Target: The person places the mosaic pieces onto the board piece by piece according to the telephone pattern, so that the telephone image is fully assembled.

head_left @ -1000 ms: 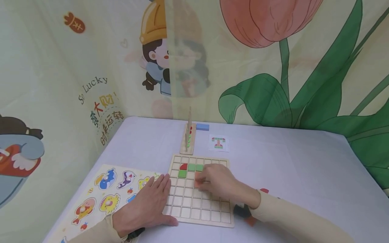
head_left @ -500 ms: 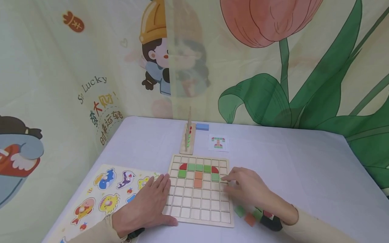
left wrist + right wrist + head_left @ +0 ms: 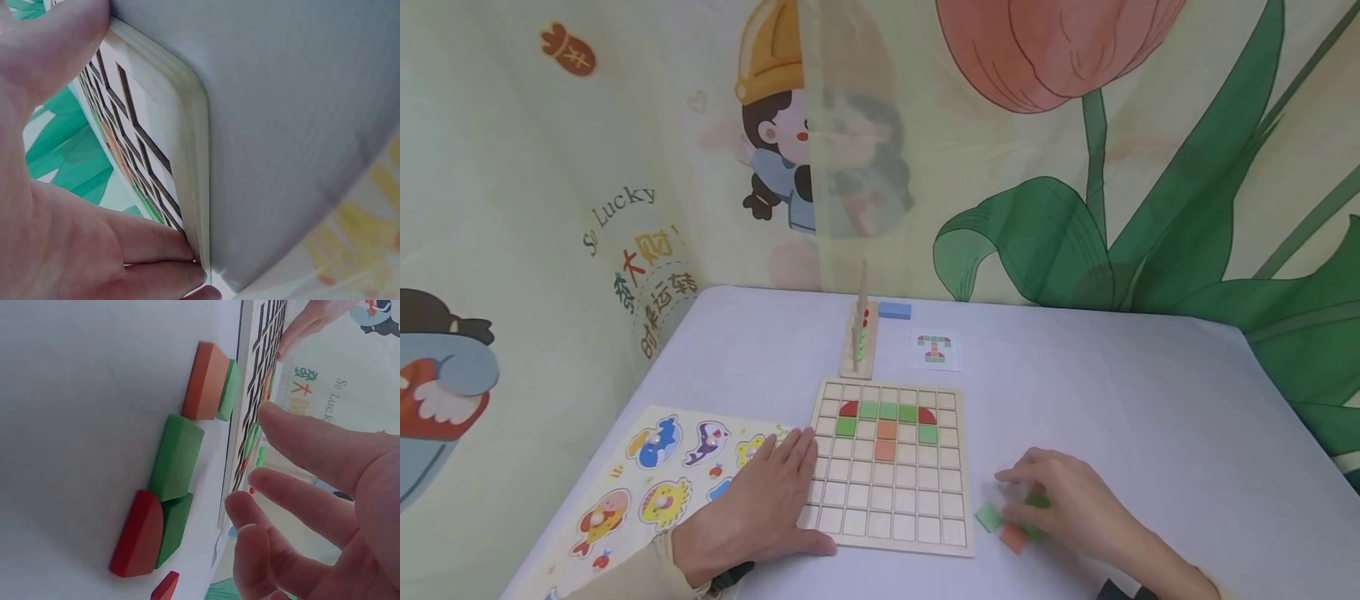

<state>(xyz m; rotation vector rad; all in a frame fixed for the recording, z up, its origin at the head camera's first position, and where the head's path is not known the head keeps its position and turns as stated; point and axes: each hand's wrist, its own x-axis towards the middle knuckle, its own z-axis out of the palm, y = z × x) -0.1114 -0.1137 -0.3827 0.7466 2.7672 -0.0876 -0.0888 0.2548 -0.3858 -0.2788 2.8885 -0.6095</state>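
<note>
A wooden grid board (image 3: 910,529) lies mid-table in the head view. Set in its cells are a row of green squares with a red rounded piece (image 3: 927,415) at each end, green squares under both ends, and two orange squares (image 3: 886,440) down the middle. My left hand (image 3: 752,508) rests flat along the board's left edge, fingers straight, thumb near the front corner. Right of the board, my right hand (image 3: 1067,504) hovers over loose pieces, fingers loosely bent with nothing between them. Below it lie a light green square (image 3: 988,517), an orange block (image 3: 204,384), green blocks (image 3: 177,456) and red rounded pieces (image 3: 137,540).
Behind the board stand a wooden rack (image 3: 859,342) with red and green beads, a blue block (image 3: 895,310) and a small card (image 3: 936,348) printed with a coloured pattern. An animal puzzle board (image 3: 625,454) lies to the left, partly under my left forearm. Printed curtains hang behind.
My right hand has left the board's upper right, moving right and nearer to me, over the loose pieces. The right-hand green and red pieces it covered now show. My left hand stays put.
</note>
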